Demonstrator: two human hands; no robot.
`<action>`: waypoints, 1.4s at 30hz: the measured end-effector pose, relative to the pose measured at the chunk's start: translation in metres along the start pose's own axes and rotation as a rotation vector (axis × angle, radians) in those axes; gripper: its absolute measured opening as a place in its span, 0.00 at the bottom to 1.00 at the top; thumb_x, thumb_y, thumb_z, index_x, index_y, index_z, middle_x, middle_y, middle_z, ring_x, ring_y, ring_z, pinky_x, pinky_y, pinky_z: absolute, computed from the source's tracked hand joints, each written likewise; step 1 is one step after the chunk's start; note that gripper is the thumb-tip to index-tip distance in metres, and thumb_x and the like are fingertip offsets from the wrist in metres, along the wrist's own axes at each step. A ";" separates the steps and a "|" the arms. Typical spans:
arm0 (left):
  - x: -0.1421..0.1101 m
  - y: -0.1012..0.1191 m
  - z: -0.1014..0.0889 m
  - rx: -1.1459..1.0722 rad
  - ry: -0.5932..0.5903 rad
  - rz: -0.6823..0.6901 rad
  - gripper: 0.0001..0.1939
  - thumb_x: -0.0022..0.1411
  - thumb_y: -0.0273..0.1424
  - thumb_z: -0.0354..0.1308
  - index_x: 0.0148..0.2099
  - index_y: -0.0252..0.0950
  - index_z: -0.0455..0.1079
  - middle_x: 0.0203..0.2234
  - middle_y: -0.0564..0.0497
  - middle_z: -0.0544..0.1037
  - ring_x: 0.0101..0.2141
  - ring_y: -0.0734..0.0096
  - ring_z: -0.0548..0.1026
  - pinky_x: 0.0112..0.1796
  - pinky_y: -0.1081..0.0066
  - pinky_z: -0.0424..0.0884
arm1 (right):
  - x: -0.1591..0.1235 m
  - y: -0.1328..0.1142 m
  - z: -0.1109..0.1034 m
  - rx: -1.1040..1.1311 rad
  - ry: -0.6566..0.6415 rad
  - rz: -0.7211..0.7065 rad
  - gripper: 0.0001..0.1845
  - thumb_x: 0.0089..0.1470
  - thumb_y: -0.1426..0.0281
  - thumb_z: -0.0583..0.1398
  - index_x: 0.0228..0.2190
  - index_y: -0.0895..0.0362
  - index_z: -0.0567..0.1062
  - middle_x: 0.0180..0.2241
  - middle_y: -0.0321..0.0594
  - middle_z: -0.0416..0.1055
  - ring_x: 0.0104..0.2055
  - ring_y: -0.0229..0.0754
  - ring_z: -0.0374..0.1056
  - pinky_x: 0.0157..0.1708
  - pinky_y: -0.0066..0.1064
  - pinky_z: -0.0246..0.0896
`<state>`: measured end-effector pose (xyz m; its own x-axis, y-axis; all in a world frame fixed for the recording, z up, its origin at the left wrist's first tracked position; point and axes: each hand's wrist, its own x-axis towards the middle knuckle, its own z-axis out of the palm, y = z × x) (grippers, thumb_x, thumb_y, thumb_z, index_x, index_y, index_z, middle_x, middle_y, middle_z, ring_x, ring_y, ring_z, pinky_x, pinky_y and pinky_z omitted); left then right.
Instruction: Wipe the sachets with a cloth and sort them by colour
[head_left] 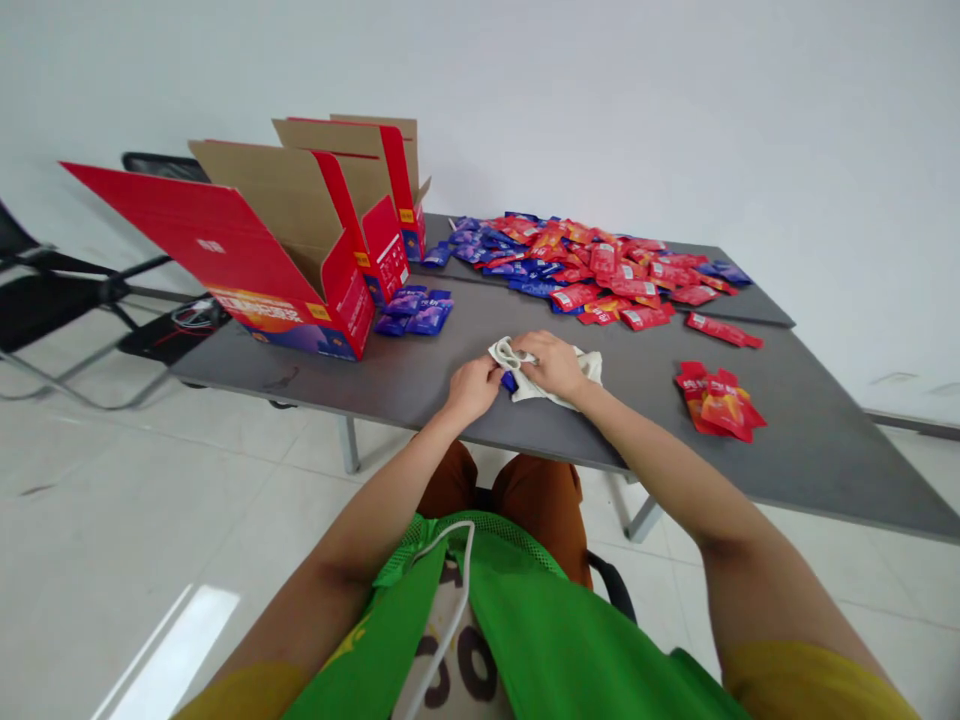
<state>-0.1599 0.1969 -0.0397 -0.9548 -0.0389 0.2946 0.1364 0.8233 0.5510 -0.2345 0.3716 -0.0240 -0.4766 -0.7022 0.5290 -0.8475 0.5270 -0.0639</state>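
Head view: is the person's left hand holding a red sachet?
No, the left hand is against a blue sachet at the edge of a cream cloth, with no red sachet in it.

The left forearm [382,510] and right forearm [660,470] reached forward and inward from short yellow sleeves [810,680], converging in front of the torso. The left hand [472,390] was curled, knuckles up, with its fingers bent downward. The right hand [551,365] sat just beside it, back uppermost, with its fingers angled toward the left hand.
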 end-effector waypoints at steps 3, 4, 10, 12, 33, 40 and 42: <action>-0.003 0.004 -0.001 -0.069 -0.002 0.005 0.16 0.61 0.31 0.56 0.49 0.40 0.77 0.33 0.52 0.81 0.34 0.70 0.76 0.36 0.75 0.66 | -0.003 0.025 -0.004 -0.142 0.009 0.145 0.17 0.57 0.71 0.55 0.46 0.54 0.78 0.46 0.43 0.75 0.45 0.48 0.67 0.44 0.35 0.60; -0.004 0.005 -0.001 -0.085 0.007 -0.014 0.16 0.60 0.32 0.57 0.49 0.41 0.77 0.34 0.53 0.81 0.33 0.71 0.76 0.35 0.75 0.66 | -0.004 0.033 -0.006 -0.194 0.006 0.192 0.17 0.57 0.70 0.55 0.45 0.53 0.78 0.46 0.43 0.75 0.45 0.48 0.67 0.42 0.35 0.60; 0.001 0.016 -0.007 -0.102 0.037 -0.153 0.12 0.59 0.34 0.57 0.43 0.43 0.80 0.35 0.51 0.82 0.35 0.68 0.77 0.31 0.74 0.64 | -0.006 0.067 -0.024 -0.321 -0.058 0.408 0.17 0.57 0.69 0.55 0.45 0.48 0.79 0.47 0.41 0.75 0.43 0.46 0.71 0.39 0.32 0.64; -0.001 0.020 -0.013 -0.097 0.037 -0.160 0.12 0.60 0.36 0.57 0.42 0.43 0.79 0.35 0.51 0.82 0.36 0.67 0.78 0.32 0.74 0.64 | -0.009 0.072 -0.034 -0.268 -0.043 0.461 0.17 0.56 0.67 0.57 0.47 0.49 0.78 0.46 0.41 0.76 0.43 0.46 0.72 0.40 0.33 0.65; -0.074 0.078 0.029 0.410 -0.030 0.209 0.21 0.69 0.39 0.48 0.49 0.31 0.76 0.48 0.35 0.73 0.51 0.52 0.66 0.43 0.61 0.66 | -0.025 -0.013 -0.025 0.028 -0.176 0.033 0.15 0.59 0.60 0.57 0.45 0.50 0.74 0.45 0.42 0.75 0.47 0.49 0.68 0.47 0.38 0.62; -0.069 0.089 0.015 0.366 -0.095 0.169 0.23 0.70 0.34 0.41 0.48 0.32 0.77 0.50 0.35 0.72 0.48 0.53 0.66 0.41 0.60 0.66 | -0.024 0.001 -0.023 -0.104 -0.172 0.119 0.18 0.62 0.58 0.53 0.45 0.53 0.75 0.47 0.44 0.72 0.48 0.48 0.66 0.50 0.36 0.58; -0.067 0.093 0.012 0.364 -0.132 0.131 0.22 0.70 0.30 0.41 0.45 0.31 0.77 0.48 0.36 0.72 0.47 0.54 0.66 0.39 0.61 0.66 | -0.028 0.008 -0.022 -0.192 -0.127 0.200 0.19 0.62 0.58 0.53 0.46 0.54 0.75 0.48 0.46 0.71 0.48 0.49 0.65 0.50 0.37 0.57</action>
<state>-0.0864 0.2830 -0.0179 -0.9645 0.1327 0.2281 0.1791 0.9640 0.1966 -0.2229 0.4060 -0.0202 -0.6653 -0.6232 0.4111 -0.6799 0.7332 0.0109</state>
